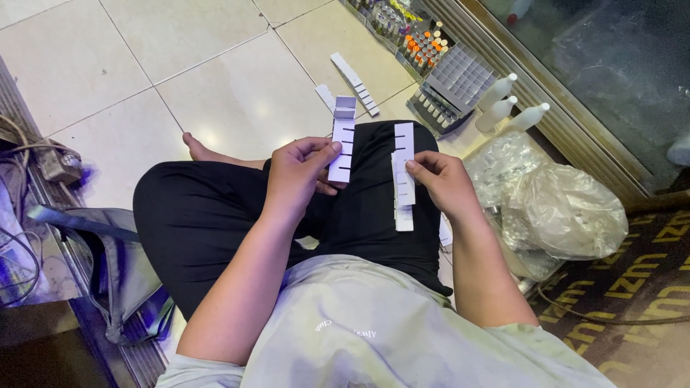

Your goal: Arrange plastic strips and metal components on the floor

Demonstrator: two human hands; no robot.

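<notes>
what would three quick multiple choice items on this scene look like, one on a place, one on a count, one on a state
1. Where do the white squeeze bottles lie?
A. on the grey bag
B. on the floor by the grid tray
C. in the person's lap

2. How many white squeeze bottles show?
A. one
B. three
C. six

3. What does the left hand hold?
A. a slotted white card strip
B. nothing
C. a bottle

Answers: 1 B, they lie beside the tray near the metal sill. 2 B, three capped bottles side by side. 3 A, fingers pinch the strip; the right hand holds other strips.
</notes>
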